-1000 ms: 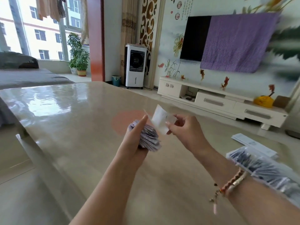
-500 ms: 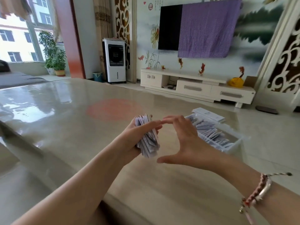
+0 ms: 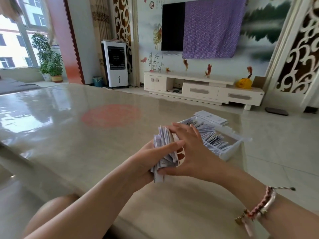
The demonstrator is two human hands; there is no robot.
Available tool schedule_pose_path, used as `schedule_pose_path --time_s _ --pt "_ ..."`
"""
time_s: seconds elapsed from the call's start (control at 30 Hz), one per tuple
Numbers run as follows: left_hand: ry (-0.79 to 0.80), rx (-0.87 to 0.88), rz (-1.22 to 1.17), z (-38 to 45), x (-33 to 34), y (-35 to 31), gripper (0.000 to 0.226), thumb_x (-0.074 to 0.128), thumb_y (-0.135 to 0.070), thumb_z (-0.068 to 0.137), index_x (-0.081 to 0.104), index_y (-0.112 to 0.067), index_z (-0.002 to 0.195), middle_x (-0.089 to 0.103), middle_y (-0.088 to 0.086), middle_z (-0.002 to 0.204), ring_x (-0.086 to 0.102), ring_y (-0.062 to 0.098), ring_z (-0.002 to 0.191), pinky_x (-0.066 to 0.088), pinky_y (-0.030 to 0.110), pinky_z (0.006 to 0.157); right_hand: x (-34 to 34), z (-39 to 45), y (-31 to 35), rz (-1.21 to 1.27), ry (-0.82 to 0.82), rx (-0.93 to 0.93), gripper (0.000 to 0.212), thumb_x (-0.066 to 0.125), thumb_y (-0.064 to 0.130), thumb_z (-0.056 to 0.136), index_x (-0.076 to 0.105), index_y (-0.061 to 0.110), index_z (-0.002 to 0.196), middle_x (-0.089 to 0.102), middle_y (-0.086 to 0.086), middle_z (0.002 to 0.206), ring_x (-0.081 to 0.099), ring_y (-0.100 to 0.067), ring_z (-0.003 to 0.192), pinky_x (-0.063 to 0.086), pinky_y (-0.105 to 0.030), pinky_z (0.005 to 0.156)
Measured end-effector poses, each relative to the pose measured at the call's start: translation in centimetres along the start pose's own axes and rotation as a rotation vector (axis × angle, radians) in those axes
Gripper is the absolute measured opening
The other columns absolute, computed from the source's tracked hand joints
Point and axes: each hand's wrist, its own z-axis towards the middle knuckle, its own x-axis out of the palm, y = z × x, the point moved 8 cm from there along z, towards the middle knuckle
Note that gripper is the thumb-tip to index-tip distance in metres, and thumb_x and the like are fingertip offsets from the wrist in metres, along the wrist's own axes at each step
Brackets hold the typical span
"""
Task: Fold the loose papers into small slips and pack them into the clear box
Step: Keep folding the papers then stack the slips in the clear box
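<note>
My left hand (image 3: 148, 157) grips a thick bundle of folded paper slips (image 3: 164, 150), white with printed text, held on edge above the table. My right hand (image 3: 193, 152) is against the bundle's right side, with the fingers over its top and the thumb under its near end. Just behind my right hand lies the clear box (image 3: 231, 149) on the table, with several folded slips in rows inside it. A stack of flat loose papers (image 3: 210, 117) lies beyond the box.
The glossy beige table (image 3: 69, 135) with a faint red circle runs far to the left and ends just right of the box. Beyond it are a white TV cabinet (image 3: 203, 87) and an air cooler (image 3: 117, 64).
My right hand held a single white slip a second ago; now it clasps the bundle with no loose slip visible. My view has swung to the right, bringing the box into sight.
</note>
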Motion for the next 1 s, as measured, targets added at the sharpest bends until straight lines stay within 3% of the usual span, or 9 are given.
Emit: schedule_pose_path --time_s 0.13,0.2,0.3,0.43,0.53,0.6,0.7,0.87,1.0 --pt "0.001 -0.095 -0.032 -0.2 -0.2 0.4 0.021 0.066 -0.017 0.084 0.061 -0.009 0.102 0.066 0.005 0.081 0.065 0.014 0.068 0.055 0.024 0.057 1.0 -0.3 -0.2 0.066 0.159 0.062 0.119 0.083 0.059 0.057 0.011 0.036 0.149 0.009 0.021 0.151 -0.011 0.011 0.137 -0.006 -0.033 0.120" --pt "0.004 -0.212 0.025 -0.4 -1.2 0.8 0.022 0.069 -0.013 0.082 0.058 -0.007 0.100 0.063 0.007 0.084 0.060 0.015 0.067 0.052 0.026 0.060 1.1 -0.9 -0.8 0.110 0.282 0.108 0.119 0.085 0.053 0.058 0.009 0.040 0.148 0.011 0.025 0.149 0.001 0.003 0.141 0.010 -0.030 0.120" --pt "0.026 -0.325 0.247 -1.0 -3.3 0.4 0.036 0.072 -0.006 0.081 0.055 -0.009 0.113 0.068 0.009 0.096 0.061 0.015 0.071 0.052 0.027 0.066 0.0 -1.1 -1.0 0.249 0.375 0.069 0.092 0.084 0.040 0.070 0.029 0.042 0.144 0.034 0.027 0.143 0.026 0.012 0.133 0.024 -0.016 0.110" --pt "0.274 -0.409 0.507 -1.2 -2.6 0.3 0.043 0.063 -0.004 0.088 0.046 -0.012 0.127 0.070 0.006 0.115 0.059 0.009 0.076 0.053 0.023 0.074 -0.9 0.0 -0.6 0.304 0.245 0.000 0.046 0.075 0.030 0.081 0.056 0.037 0.123 0.060 0.022 0.115 0.052 0.002 0.110 0.040 -0.014 0.089" --pt "0.318 -0.437 0.596 -0.4 -2.2 0.6 0.046 0.063 -0.002 0.086 0.045 -0.006 0.129 0.068 0.007 0.120 0.058 0.007 0.072 0.052 0.019 0.069 -0.1 0.1 -1.1 0.368 0.161 0.049 0.045 0.081 0.028 0.076 0.058 0.033 0.114 0.060 0.008 0.107 0.055 -0.018 0.095 0.042 -0.022 0.069" --pt "0.345 -0.437 0.628 0.0 -1.8 0.5 0.047 0.063 -0.001 0.084 0.047 -0.004 0.128 0.068 0.006 0.120 0.058 0.006 0.073 0.051 0.018 0.068 0.4 -0.1 -1.4 0.447 0.169 0.080 0.049 0.081 0.021 0.076 0.055 0.027 0.117 0.057 0.007 0.107 0.052 -0.009 0.094 0.041 -0.013 0.073" --pt "0.357 -0.421 0.646 0.4 -1.4 0.3 0.035 0.056 0.006 0.089 0.054 -0.004 0.122 0.069 0.005 0.116 0.059 0.005 0.070 0.051 0.017 0.065 0.5 -0.1 -1.6 0.476 0.163 0.097 0.043 0.081 0.021 0.076 0.060 0.025 0.113 0.061 0.000 0.102 0.055 -0.008 0.092 0.048 -0.020 0.082" --pt "0.213 -0.395 0.647 1.3 -2.5 0.0 0.037 0.068 -0.009 0.085 0.057 -0.002 0.119 0.069 0.012 0.112 0.065 0.015 0.086 0.053 0.021 0.068 -0.4 0.0 -1.3 0.511 0.037 0.069 0.017 0.079 0.010 0.077 0.070 0.017 0.089 0.060 0.019 0.066 0.053 0.007 0.065 0.041 -0.006 0.065" --pt "-0.083 -0.102 0.517 1.3 -4.8 -1.3 0.045 0.078 -0.027 0.066 0.062 -0.001 0.099 0.068 0.012 0.090 0.064 0.016 0.076 0.051 0.023 0.065 -0.3 -0.3 -3.3 0.577 -0.112 0.192 0.020 0.082 0.015 0.074 0.071 0.015 0.090 0.072 0.007 0.079 0.066 -0.004 0.077 0.052 -0.018 0.073"
